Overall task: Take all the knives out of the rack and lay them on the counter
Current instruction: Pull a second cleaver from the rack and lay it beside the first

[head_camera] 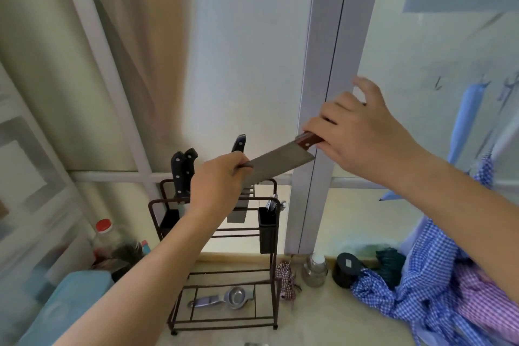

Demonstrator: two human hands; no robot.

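Note:
A cleaver (280, 161) with a brown wooden handle is held level above the dark metal rack (268, 233). My right hand (362, 137) grips its handle, index finger raised. My left hand (219, 181) pinches the far end of the blade. Two black-handled knives (183, 171) stand in the rack's left slots. A third black handle (239, 143) sticks up behind my left hand, its blade hidden. The beige counter (323, 317) lies below.
A metal squeezer (224, 298) lies on the rack's bottom shelf. Left of the rack stand a red-capped bottle (103, 236) and a blue box (70, 306). To the right are a steel cup (315, 270), a black jar (346, 270) and checked cloths (438, 289).

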